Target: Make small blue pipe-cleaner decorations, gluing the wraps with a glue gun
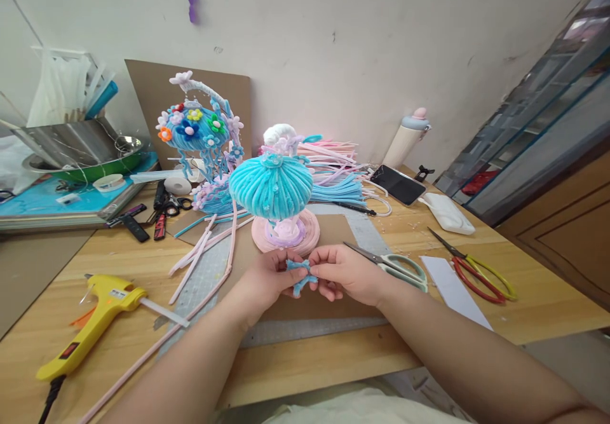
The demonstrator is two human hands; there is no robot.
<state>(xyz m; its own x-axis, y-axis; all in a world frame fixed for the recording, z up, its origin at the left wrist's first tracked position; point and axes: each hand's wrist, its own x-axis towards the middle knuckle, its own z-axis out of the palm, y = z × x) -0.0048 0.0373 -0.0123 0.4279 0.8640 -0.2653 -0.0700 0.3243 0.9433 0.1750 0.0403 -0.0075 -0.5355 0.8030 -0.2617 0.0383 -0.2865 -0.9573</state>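
Between my two hands is a small light-blue fuzzy pipe-cleaner piece (299, 265), bent into a star or flower-like shape and partly covered by fingers. My left hand (274, 278) pinches it from one side, while the thumb and fingertips of my right hand (340, 271) close on its other side. Just beyond them stands a turquoise pleated pipe-cleaner dome (271, 185) on a round pink coiled base (311, 236). Beneath my hands lies a brown cardboard sheet (286, 309) over a grey cutting mat (271, 334).
A yellow glue gun (95, 322) lies at left. White-handled scissors (405, 270) and red-yellow scissors (481, 278) are at right, near a phone (398, 184). Behind stand a flower-covered blue pipe-cleaner lamp shape (190, 125) and pipe-cleaner bundles (333, 189). A long pink strand (138, 363) crosses the left side.
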